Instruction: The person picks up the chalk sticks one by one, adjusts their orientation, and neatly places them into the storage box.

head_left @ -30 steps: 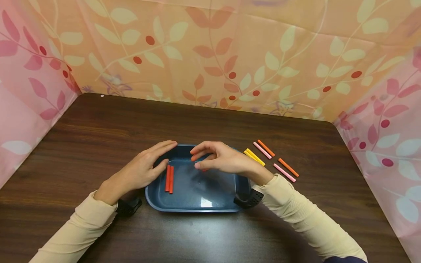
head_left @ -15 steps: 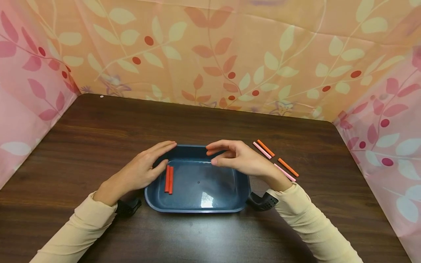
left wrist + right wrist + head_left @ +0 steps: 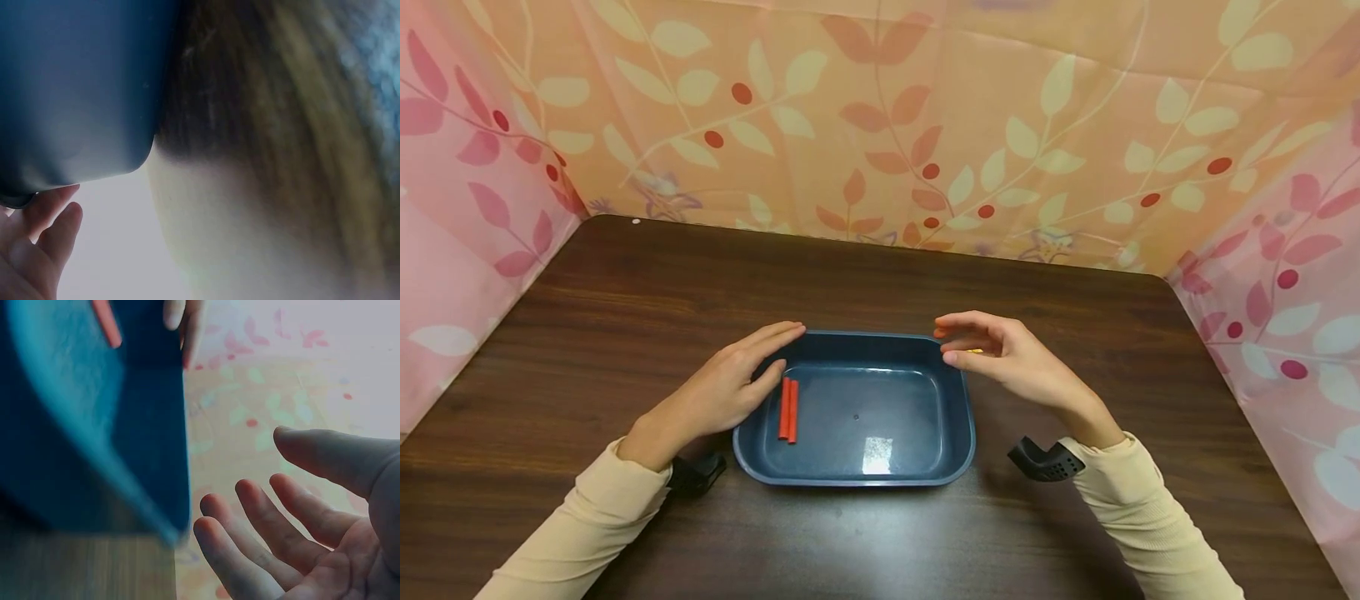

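A dark blue rectangular tray (image 3: 854,481) sits on the table, with two red sticks (image 3: 788,411) lying side by side at its left end. My left hand (image 3: 718,383) rests at the tray's back left corner, thumb over the inside and extended fingers along the rim. Over the table just beyond the tray's right rim is my right hand (image 3: 1011,358), its fingers loosely bent and apart from the thumb. Nothing lies in its palm in the right wrist view. A bit of yellow (image 3: 974,351) shows through its finger gap; the right hand hides the rest.
The dark wooden table (image 3: 880,279) reaches back to a patterned orange curtain (image 3: 880,125). Pink patterned curtains (image 3: 452,208) stand along both sides. A black wrist device (image 3: 1048,461) is on each wrist.
My right hand has moved right, from above the tray to past its right rim, and now covers the pink, orange and yellow sticks on the table. My left hand has stayed put.
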{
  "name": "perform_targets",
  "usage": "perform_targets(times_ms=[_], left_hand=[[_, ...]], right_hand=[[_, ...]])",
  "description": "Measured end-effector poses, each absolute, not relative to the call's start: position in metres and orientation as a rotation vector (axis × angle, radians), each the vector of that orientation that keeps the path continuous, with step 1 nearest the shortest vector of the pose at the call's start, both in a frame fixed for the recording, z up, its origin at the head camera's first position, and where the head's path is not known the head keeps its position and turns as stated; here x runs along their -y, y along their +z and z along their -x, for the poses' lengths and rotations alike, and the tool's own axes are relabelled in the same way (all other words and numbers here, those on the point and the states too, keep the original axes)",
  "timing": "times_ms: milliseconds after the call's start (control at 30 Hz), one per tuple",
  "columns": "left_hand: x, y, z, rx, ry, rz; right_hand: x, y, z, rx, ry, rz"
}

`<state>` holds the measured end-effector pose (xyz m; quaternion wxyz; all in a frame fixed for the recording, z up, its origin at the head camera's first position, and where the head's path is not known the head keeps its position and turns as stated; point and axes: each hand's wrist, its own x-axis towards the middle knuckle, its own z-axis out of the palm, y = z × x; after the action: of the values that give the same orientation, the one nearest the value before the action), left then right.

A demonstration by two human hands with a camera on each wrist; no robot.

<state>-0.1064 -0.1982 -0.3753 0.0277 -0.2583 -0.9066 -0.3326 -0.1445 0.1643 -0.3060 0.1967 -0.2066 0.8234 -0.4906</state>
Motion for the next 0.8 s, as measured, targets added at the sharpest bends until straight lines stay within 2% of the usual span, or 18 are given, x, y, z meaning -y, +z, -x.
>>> perform_targets(times_ms=[467, 800], left_hand=[[0.196, -0.376, 0.109, 2.784, -1.024, 0.779], [0.196, -0.375, 0.109, 2.805, -1.013, 0.779]], right_hand=[[-0.228, -0.317, 0.140, -2.583, -1.239, 0.497], [-0.248, -0.323, 0.148, -2.690, -0.981, 0.475]])
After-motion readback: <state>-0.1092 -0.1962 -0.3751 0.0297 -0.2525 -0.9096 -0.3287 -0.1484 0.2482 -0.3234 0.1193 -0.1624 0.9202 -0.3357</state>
